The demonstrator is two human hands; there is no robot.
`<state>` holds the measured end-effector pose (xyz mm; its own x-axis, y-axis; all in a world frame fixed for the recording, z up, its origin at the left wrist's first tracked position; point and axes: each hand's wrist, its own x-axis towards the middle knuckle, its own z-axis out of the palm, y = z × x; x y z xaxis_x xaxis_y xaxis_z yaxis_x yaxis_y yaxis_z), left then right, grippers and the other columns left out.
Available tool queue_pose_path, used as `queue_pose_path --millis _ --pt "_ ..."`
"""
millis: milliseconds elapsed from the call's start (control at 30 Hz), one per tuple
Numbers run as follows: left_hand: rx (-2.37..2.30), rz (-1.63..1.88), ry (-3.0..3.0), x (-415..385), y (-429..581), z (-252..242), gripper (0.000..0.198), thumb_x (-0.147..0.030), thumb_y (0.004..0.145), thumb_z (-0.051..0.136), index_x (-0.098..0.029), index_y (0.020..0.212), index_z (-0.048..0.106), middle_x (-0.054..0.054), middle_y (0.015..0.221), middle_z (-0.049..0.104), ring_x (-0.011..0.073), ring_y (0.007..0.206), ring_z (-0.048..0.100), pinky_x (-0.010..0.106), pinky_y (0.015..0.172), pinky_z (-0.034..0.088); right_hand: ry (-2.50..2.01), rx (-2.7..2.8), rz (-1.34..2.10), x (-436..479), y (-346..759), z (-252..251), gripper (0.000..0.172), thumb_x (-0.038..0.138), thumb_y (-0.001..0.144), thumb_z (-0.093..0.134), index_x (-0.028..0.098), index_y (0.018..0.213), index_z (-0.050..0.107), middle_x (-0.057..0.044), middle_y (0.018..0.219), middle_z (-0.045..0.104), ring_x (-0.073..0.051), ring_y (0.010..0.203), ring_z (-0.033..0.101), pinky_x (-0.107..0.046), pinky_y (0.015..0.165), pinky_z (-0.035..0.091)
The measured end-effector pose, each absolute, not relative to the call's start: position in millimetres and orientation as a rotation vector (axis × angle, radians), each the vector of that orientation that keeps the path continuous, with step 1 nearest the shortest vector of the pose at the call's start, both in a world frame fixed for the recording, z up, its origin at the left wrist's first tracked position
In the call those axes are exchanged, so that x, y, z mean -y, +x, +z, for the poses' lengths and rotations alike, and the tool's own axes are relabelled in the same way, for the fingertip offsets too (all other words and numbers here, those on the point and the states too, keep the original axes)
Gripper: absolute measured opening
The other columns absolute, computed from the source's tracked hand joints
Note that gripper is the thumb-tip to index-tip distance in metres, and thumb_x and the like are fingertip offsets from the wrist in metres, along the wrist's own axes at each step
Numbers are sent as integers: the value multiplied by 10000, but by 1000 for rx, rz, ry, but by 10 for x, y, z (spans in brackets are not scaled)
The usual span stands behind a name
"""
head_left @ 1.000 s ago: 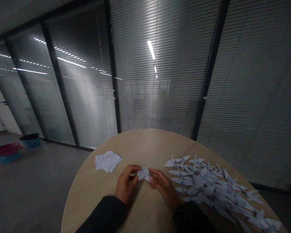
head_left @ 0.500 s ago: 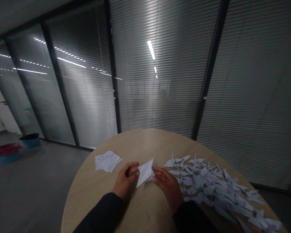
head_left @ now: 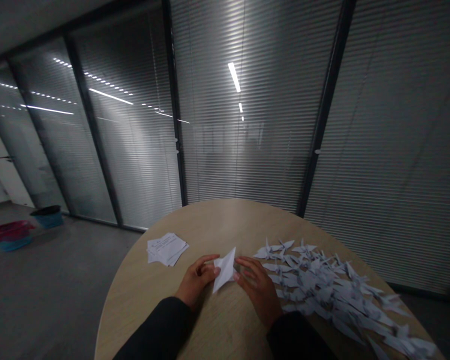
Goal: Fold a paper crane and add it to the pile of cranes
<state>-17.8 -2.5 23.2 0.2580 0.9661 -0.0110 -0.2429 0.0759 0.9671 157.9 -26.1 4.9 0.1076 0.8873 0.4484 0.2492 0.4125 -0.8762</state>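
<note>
Between my hands, a white sheet of folded paper [head_left: 225, 269] is held up above the table, creased into a pointed diamond shape. My left hand [head_left: 198, 277] pinches its left edge between thumb and fingers. At the paper's right edge is my right hand [head_left: 257, 285], its thumb against the lower right side and its fingers curled near the upper edge. A spread heap of white paper cranes [head_left: 322, 285] lies just to the right of my right hand. Beyond my left hand rests a small stack of square paper sheets [head_left: 168, 249], the top one with printed lines.
The round wooden table [head_left: 232, 215] ends close to a glass partition [head_left: 243, 165] with blinds. On the floor at far left stand a blue bin with a red liner [head_left: 10, 235] and a blue bin with a dark liner [head_left: 48, 217].
The folded paper has turned slightly and looks narrower. My left thumb has slid further onto it, and the right fingers have loosened a little at its edge.
</note>
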Motion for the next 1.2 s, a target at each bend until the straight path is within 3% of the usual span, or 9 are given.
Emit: queue_pose_path --millis 233,567,733,800,933,1200 --pt "-872 1089 1171 -22 -166 159 756 -478 490 805 -59 1075 573 33 670 584 90 581 478 211 564 326 -1205 1567 451 288 1590 8 377 321 824 523 247 1192 550 -47 1092 576 -179 1028 542 -340 916 446" --pt "-888 1101 1219 18 -155 156 751 -469 507 797 -41 1089 590 78 708 635 111 605 510 210 569 342 -1198 1702 409 300 1572 16 231 331 864 492 238 1004 652 -33 1004 632 -184 968 574 -335 885 441" --pt "-1024 1066 1446 36 -194 143 576 -453 667 686 -57 1083 638 67 656 635 122 569 499 211 534 312 -1253 1680 379 296 1545 24 182 288 809 536 204 900 669 -56 942 657 -208 914 603 -347 852 463" --pt "-1097 1063 1542 49 -206 153 480 -423 709 648 -84 1048 671 87 747 666 142 616 528 220 552 333 -1262 1667 379 295 1540 25 183 282 799 536 201 891 672 -61 935 660 -214 910 608 -352 848 468" --pt "-1177 1057 1627 66 -218 187 374 -383 734 623 -136 1002 708 110 1005 671 223 865 598 261 725 415 -1299 1647 428 289 1542 17 197 285 786 532 197 890 675 -68 948 661 -225 921 609 -364 854 471" --pt "-1224 1035 1650 55 -233 194 299 -343 722 630 -159 935 730 93 965 686 240 885 622 289 778 440 -1352 1609 543 289 1569 11 242 318 769 553 213 927 701 -59 1000 671 -241 963 615 -404 910 456"
